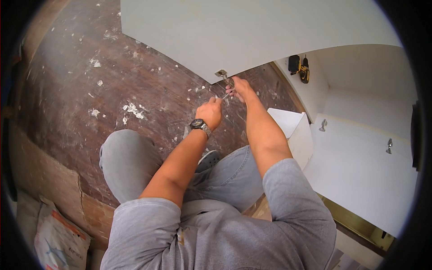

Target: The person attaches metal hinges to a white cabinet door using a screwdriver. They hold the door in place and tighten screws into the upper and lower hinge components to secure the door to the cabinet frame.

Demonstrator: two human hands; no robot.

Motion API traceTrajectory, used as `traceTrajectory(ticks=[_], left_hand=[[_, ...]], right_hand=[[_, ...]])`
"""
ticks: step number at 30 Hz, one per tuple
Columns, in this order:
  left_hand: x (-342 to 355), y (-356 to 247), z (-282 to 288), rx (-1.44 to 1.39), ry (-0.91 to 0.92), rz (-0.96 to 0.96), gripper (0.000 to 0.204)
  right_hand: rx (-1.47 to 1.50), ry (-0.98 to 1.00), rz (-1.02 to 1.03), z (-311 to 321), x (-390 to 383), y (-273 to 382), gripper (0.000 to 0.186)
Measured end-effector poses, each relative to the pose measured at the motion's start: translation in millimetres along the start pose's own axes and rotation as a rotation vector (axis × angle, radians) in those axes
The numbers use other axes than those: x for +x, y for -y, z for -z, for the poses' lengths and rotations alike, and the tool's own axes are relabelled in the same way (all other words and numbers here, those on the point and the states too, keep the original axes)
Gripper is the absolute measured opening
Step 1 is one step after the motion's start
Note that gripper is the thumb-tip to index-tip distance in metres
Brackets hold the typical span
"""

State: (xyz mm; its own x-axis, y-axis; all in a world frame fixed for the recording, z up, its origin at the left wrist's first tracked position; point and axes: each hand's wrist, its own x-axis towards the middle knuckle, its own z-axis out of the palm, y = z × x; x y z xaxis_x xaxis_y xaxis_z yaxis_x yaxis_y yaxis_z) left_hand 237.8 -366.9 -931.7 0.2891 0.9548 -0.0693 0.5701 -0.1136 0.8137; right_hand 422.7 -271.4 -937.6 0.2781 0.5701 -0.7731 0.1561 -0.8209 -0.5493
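Note:
A large white cabinet door (261, 31) spans the top of the view, with a metal cabinet hinge (221, 73) set in its near corner. My right hand (240, 89) is at the loose end of that hinge, its fingers closed round the metal arm. Below it and to the left, my left hand (210, 112), with a watch (199, 126) on the wrist, is closed on a thin metal rod (226, 95) that looks like a screwdriver shaft. The rod points at the fingers of my right hand. Its handle is hidden in my left fist.
On the right is an open white cabinet (351, 76), with a yellow and black cordless drill (304, 71) inside. A white panel there carries two more hinges (323, 125). The brown floor (67, 103) is spattered with white. A printed bag (60, 238) lies at lower left.

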Motion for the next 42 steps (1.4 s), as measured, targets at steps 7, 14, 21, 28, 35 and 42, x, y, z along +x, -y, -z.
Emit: traceTrajectory(ticks=[7, 14, 21, 28, 35, 42], left_hand=[[21.9, 23.5, 13.4, -0.898, 0.456, 0.590, 0.017], [11.2, 24.4, 4.9, -0.798, 0.329, 0.551, 0.016], [1.6, -12.9, -8.8, -0.101, 0.062, 0.129, 0.025], [13.7, 37.4, 3.7, -0.567, 0.341, 0.546, 0.019], [3.3, 27.2, -0.6, -1.396, 0.328, 0.743, 0.018], [7.5, 34.3, 13.9, -1.461, 0.462, 0.833, 0.015]], right_hand=[[0.131, 0.104, -0.008, 8.2, 2.7, -1.6, 0.038], [0.202, 0.043, 0.009, -11.0, 4.6, -4.1, 0.038], [0.158, 0.015, -0.018, 1.0, 8.9, -1.0, 0.041], [0.341, -0.056, 0.126, -19.5, -6.5, -11.2, 0.055], [0.257, -0.144, 0.158, -9.3, -11.3, -24.8, 0.065], [0.404, -0.208, 0.140, -20.0, -13.0, -30.9, 0.060]])
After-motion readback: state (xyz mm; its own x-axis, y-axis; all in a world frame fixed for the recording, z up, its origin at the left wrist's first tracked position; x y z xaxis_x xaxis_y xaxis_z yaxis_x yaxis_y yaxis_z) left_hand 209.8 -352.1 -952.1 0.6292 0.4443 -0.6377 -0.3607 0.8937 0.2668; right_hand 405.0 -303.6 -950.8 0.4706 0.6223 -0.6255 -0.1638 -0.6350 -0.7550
